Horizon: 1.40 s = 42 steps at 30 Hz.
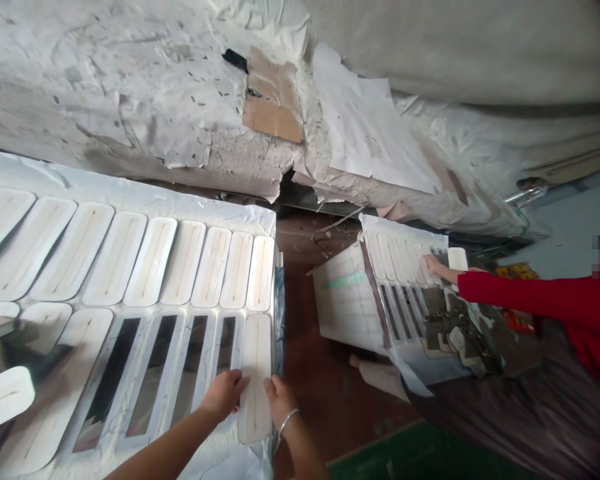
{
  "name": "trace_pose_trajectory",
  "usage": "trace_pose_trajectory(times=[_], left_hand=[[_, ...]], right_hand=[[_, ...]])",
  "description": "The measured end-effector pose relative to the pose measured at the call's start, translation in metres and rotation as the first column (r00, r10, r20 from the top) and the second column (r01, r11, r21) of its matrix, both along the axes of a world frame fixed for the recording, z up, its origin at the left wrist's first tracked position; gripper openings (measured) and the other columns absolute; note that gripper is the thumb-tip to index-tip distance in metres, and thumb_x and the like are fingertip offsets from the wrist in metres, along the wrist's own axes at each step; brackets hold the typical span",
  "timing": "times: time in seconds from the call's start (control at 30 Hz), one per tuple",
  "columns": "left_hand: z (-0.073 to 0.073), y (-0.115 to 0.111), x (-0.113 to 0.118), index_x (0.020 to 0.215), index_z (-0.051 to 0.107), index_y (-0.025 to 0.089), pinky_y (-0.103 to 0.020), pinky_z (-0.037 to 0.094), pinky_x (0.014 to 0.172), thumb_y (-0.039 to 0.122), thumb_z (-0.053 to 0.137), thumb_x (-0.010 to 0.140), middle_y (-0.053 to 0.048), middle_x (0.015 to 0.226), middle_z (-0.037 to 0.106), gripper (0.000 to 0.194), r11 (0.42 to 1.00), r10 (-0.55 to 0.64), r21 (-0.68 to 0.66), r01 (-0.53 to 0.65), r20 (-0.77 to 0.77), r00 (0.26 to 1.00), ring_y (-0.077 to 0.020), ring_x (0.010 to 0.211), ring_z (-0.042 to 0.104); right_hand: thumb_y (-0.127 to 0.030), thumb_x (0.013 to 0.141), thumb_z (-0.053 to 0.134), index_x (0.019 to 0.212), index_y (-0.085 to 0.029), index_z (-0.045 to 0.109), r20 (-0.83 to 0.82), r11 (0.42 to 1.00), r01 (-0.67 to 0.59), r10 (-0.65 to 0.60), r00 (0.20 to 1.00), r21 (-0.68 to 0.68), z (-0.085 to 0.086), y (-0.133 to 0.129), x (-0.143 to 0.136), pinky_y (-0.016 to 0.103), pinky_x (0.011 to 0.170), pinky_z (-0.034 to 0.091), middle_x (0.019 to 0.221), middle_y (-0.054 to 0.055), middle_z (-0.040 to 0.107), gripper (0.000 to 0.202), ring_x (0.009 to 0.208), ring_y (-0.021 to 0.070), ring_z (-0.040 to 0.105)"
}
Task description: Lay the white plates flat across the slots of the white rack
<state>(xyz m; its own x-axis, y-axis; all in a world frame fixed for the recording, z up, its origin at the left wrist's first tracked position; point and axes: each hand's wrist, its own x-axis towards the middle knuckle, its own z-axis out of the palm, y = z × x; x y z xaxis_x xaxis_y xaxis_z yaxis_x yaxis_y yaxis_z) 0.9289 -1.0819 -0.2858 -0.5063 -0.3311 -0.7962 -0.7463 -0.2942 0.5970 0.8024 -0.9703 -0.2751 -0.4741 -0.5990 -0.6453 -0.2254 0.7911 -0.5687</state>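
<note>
Fingers of the left hand (pixel 222 395) and right hand (pixel 282 401) pinch a pad's (pixel 257 347) opposite long edges at the table's (pixel 220 209) end; a slack right grip, I'd guess, could send it over the side.

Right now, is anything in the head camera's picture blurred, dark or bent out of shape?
Head view: diffuse light, with the panel between the left hand and right hand fairly clear; wide-angle stretching toward the edges; the grey sheet at top right soft and dim; the red sleeve slightly soft; a pixelated patch at the right edge.
</note>
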Motion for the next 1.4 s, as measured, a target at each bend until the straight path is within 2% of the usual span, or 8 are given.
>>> trace_pose_trajectory(times=[0.3,0.57,0.73,0.93,1.1,1.23,1.3,1.4], left_hand=[[-0.005,-0.011,0.001,0.059,0.039,0.017,-0.02,0.041,0.042,0.034,0.043,0.087,0.001,0.051,0.05,0.033,0.997,-0.053,-0.061,0.055,0.023,0.998,-0.0111,0.043,0.053],[-0.001,-0.023,-0.007,0.061,0.05,0.017,-0.029,0.044,0.055,0.037,0.049,0.084,-0.004,0.057,0.056,0.031,0.923,-0.255,-0.251,0.291,0.166,0.953,-0.0196,0.054,0.06],[0.011,-0.033,-0.013,0.113,0.06,0.011,-0.04,0.045,0.084,0.034,0.053,0.086,-0.016,0.112,0.061,0.036,0.56,-0.446,-0.67,0.488,0.254,0.858,-0.0315,0.104,0.056],[0.0,-0.031,-0.019,0.145,0.027,0.009,-0.055,0.002,0.113,0.046,0.068,0.074,-0.014,0.153,0.008,0.09,0.264,-0.584,-0.731,0.629,0.398,0.707,-0.0323,0.141,0.007],[-0.007,-0.026,-0.029,0.146,0.019,0.006,-0.057,0.002,0.113,0.047,0.067,0.073,-0.014,0.152,0.001,0.096,0.28,-0.572,-0.68,0.678,0.448,0.687,-0.0314,0.142,0.007],[0.006,-0.027,-0.028,0.146,0.022,0.008,-0.061,0.005,0.111,0.05,0.068,0.07,-0.014,0.153,0.008,0.098,0.357,-0.62,-0.663,0.658,0.358,0.698,-0.0328,0.141,0.008],[0.014,-0.037,-0.003,0.143,0.032,0.014,-0.061,0.008,0.111,0.05,0.063,0.075,-0.01,0.152,0.019,0.084,0.397,-0.617,-0.712,0.579,0.26,0.743,-0.0318,0.141,0.01],[0.029,-0.072,0.086,0.135,0.044,0.02,-0.051,0.012,0.114,0.04,0.047,0.088,-0.006,0.149,0.032,0.051,0.4,-0.316,-0.825,0.4,0.285,0.905,-0.0251,0.139,0.021]], right_hand=[[-0.037,0.09,0.046,0.069,-0.017,0.062,-0.13,0.943,-0.257,0.288,0.949,0.212,0.009,-0.017,-0.012,0.021,0.053,0.025,0.062,0.001,0.06,0.033,0.057,0.0092,0.049],[-0.039,0.092,0.043,0.083,-0.019,0.068,-0.234,0.846,-0.391,0.489,0.841,0.361,0.009,-0.015,-0.014,0.026,0.059,0.028,0.087,0.008,0.071,0.034,0.077,0.0165,0.063],[-0.037,0.092,0.044,0.08,-0.019,0.068,-0.221,0.856,-0.364,0.46,0.86,0.366,0.005,-0.007,-0.02,0.026,0.057,0.025,0.085,0.007,0.071,0.032,0.074,0.0147,0.062],[-0.039,0.093,0.039,0.078,-0.017,0.066,-0.177,0.887,-0.275,0.359,0.917,0.372,0.01,0.004,-0.027,0.023,0.057,0.032,0.076,0.007,0.068,0.038,0.067,0.0138,0.059],[-0.028,0.093,0.04,0.115,-0.021,0.061,-0.401,0.907,-0.336,0.415,0.817,0.255,0.015,0.0,-0.009,0.031,0.093,0.039,0.121,0.008,0.06,0.031,0.112,0.0214,0.054],[-0.015,0.091,0.038,0.132,-0.023,0.05,-0.392,0.794,-0.583,0.599,0.698,0.175,0.003,0.0,0.008,0.046,0.114,0.018,0.145,0.002,0.039,0.044,0.136,0.0246,0.03],[-0.012,0.088,0.038,0.139,-0.022,0.043,-0.408,0.764,-0.617,0.633,0.658,0.19,-0.004,0.002,0.008,0.052,0.115,0.013,0.147,0.001,0.033,0.051,0.138,0.0264,0.027],[-0.012,0.083,0.042,0.136,-0.018,0.047,-0.446,0.768,-0.598,0.629,0.637,0.229,-0.005,0.007,0.005,0.057,0.114,0.012,0.144,0.002,0.038,0.054,0.137,0.03,0.028]])
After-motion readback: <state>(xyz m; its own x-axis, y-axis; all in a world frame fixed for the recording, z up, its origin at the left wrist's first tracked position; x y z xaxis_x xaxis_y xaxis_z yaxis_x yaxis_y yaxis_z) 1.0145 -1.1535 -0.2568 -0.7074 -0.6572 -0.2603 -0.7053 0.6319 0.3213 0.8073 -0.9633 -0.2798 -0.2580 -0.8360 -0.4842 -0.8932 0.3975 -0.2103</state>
